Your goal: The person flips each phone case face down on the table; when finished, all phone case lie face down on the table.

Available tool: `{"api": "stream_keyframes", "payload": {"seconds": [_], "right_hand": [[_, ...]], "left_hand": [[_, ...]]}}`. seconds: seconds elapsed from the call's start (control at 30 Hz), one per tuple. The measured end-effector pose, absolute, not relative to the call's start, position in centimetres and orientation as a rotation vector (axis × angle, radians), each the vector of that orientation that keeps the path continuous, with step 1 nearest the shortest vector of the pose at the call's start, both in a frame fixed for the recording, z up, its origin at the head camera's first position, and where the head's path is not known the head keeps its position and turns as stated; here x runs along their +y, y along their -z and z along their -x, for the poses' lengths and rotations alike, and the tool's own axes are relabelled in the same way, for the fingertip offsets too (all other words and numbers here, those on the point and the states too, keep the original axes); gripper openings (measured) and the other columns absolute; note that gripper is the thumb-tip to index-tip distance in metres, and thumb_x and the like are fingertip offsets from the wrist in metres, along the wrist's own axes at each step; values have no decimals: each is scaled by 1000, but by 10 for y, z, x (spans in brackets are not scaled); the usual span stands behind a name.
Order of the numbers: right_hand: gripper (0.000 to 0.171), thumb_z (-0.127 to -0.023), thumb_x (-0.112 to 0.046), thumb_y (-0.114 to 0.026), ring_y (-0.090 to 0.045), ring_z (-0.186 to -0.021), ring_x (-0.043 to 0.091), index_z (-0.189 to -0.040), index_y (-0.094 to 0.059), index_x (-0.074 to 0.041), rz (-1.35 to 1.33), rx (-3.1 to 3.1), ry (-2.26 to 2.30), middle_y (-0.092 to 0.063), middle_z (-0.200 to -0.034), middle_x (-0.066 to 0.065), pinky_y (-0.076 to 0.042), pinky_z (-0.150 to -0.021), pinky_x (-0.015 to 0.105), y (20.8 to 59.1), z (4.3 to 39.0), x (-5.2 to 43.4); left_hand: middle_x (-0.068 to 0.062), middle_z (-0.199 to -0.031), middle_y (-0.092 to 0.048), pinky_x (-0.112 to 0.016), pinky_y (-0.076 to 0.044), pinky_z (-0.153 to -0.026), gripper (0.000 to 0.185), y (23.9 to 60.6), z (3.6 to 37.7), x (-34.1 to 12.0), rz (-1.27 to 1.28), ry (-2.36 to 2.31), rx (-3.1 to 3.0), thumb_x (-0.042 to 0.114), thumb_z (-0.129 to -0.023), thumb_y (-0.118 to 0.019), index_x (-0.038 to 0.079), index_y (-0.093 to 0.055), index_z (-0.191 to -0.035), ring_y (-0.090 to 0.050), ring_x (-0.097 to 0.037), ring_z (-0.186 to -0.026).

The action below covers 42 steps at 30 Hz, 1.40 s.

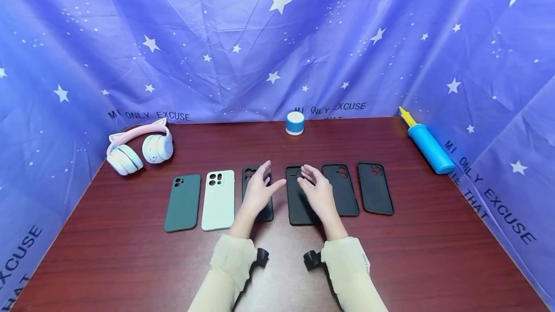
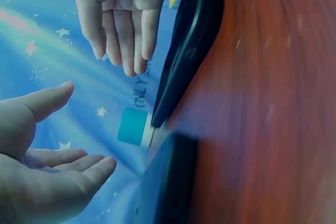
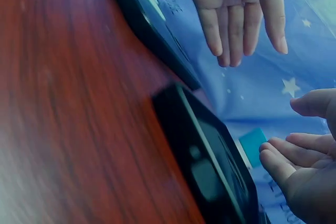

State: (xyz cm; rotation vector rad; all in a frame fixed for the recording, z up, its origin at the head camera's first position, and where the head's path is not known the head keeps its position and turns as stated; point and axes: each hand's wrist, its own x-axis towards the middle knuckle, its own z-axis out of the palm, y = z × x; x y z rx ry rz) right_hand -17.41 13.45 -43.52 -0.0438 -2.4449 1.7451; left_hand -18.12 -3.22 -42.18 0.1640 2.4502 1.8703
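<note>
Both hands, left [image 1: 257, 190] and right [image 1: 315, 191], hovered empty with fingers loose above the two middle black cases [image 1: 299, 201] in the row on the table [image 1: 130, 264], seemingly about to pick one, needing a downward grasp.

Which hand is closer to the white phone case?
The left hand. It hovers over a black case just to the right of the white phone case. The right hand is farther right, beyond the left hand, above another black case.
</note>
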Motion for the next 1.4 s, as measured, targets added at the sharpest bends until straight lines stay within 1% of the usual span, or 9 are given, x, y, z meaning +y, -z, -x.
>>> {"api": "stream_keyframes", "payload": {"seconds": [0.1,0.3,0.43,0.6,0.73,0.9,1.03,1.27,1.4], "right_hand": [[48,-93,-9,-62,-56,-127,30,-138,-49,3,97,-2470,-1722,-58,-136,19,-49,-103,38,435,175,142],[49,-94,-15,-61,-57,-126,29,-139,-49,1,175,-2578,-1614,-58,-137,17,-48,-105,44,435,175,155],[49,-95,-18,-60,-56,-127,30,-139,-48,0,198,-2617,-1587,-57,-138,17,-45,-107,47,435,174,160],[50,-95,-19,-60,-56,-126,31,-139,-49,1,205,-2649,-1534,-58,-136,18,-41,-110,48,435,174,161],[49,-94,-19,-60,-57,-126,30,-138,-49,1,206,-2657,-1516,-59,-135,18,-40,-111,48,436,175,160],[48,-95,-19,-59,-56,-126,30,-139,-49,0,221,-2645,-1533,-58,-136,17,-41,-111,47,438,177,160],[48,-96,-17,-58,-56,-127,30,-139,-48,1,237,-2618,-1580,-58,-137,17,-44,-108,47,439,177,159],[47,-96,-15,-57,-55,-128,29,-139,-48,1,264,-2581,-1651,-57,-138,18,-46,-106,45,440,178,157],[47,-96,-15,-58,-55,-128,28,-139,-48,0,262,-2574,-1663,-57,-137,17,-46,-107,45,440,179,155]], "left_hand": [[-26,-151,-37,-43,-39,-113,71,427,181,-24,-174,-1860,2434,10,-90,-68,-7,-31,-147,-38,-36,-140],[-27,-149,-39,-46,-39,-113,72,432,180,-13,-154,-1725,2400,14,-90,-68,-4,-30,-148,-41,-37,-138],[-29,-147,-41,-48,-40,-112,73,434,181,-7,-181,-1652,2416,15,-89,-68,-6,-30,-148,-43,-39,-136],[-28,-148,-39,-49,-37,-113,75,436,182,-3,-197,-1610,2412,15,-89,-68,-7,-28,-148,-40,-38,-138],[-27,-149,-37,-48,-36,-115,72,439,182,-1,-175,-1675,2362,11,-90,-66,-6,-27,-148,-38,-38,-139],[-24,-148,-38,-44,-36,-116,64,442,182,1,-123,-1831,2283,2,-90,-62,-4,-33,-147,-40,-37,-138],[-20,-147,-40,-43,-40,-113,60,444,181,2,-65,-1922,2227,-3,-90,-59,-1,-37,-146,-44,-36,-135],[-23,-148,-41,-44,-44,-109,62,446,182,2,1,-1930,2206,-6,-90,-57,-1,-34,-148,-47,-37,-133],[-24,-147,-43,-45,-46,-106,60,446,182,2,29,-1916,2216,-6,-91,-57,-1,-36,-147,-48,-37,-131]]}}
